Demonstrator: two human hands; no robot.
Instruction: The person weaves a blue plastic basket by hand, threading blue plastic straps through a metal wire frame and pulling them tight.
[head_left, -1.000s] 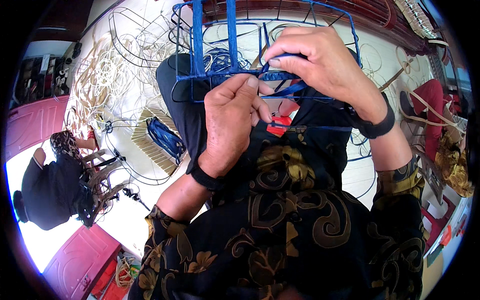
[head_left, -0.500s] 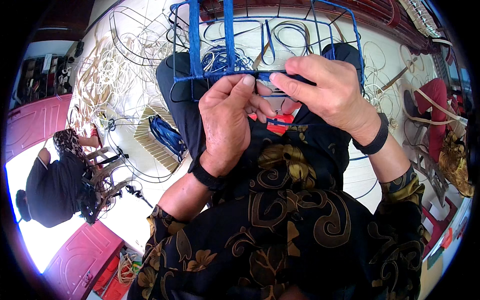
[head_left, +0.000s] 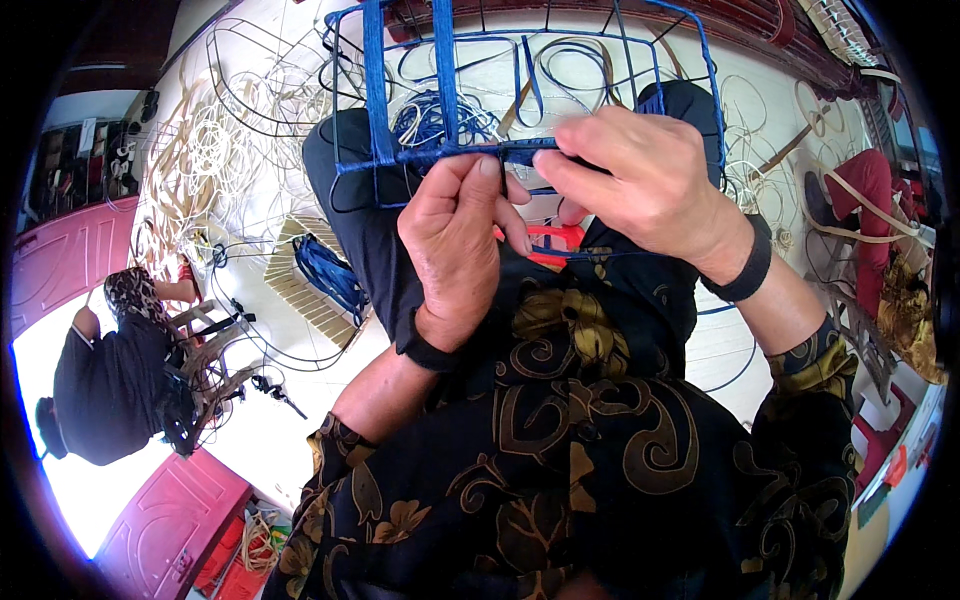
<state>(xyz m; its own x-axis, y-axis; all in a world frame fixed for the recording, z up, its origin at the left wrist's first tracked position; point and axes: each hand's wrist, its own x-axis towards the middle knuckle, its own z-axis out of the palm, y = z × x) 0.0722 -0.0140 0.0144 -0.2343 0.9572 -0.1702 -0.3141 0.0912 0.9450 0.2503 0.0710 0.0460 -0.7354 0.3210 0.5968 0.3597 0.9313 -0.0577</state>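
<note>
Two bare hands work at the near rail of a blue-wrapped wire frame (head_left: 376, 80), which reaches across from one knee to the other and stretches away beyond the fingers. Its near rail runs right at the fingertips; two broad blue bands rise on the left side, above the left hand (head_left: 455, 245).

That hand has its thumb and forefinger pressed together on the rail, pinching it at the wrapping, with the remaining fingers curled loosely below. Just beside it, the right hand (head_left: 650, 185) has its thumb and forefinger drawn close at the rail, the other fingers folded in; from where I stand, blur hides exactly what they grip. A thin blue strip (head_left: 640, 254) trails under that hand across the lap, near a red object (head_left: 560, 242).

The left forearm slants up and inward, its palm turned toward the right hand. The right forearm angles in from the other side, back of the hand upward, wrist bent slightly. Each wrist wears a dark band.
</note>
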